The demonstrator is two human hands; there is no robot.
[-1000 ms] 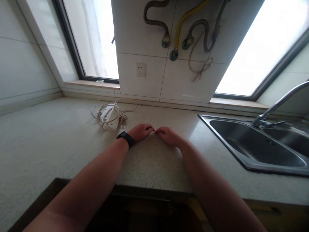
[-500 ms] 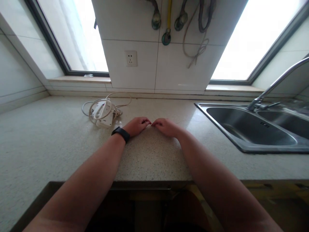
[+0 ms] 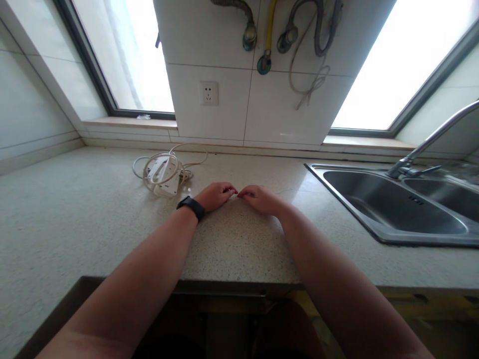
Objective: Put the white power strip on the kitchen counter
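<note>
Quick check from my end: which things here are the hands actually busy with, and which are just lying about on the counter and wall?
In hand:
- left hand and right hand, curled, fingertips almost meeting, resting on the speckled countertop; nothing visibly held
- black wristband on the left wrist

Lying about:
- white power strip with coiled cord, nearest the left hand
- steel sink and faucet
- wall socket
- hoses

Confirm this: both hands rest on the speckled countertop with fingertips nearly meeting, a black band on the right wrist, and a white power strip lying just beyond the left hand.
One detail is wrong. The head view shows the black band on the left wrist, not the right. The rest holds: the left hand and right hand rest on the countertop, fingertips nearly meeting, with the white power strip just beyond the left hand.
</note>
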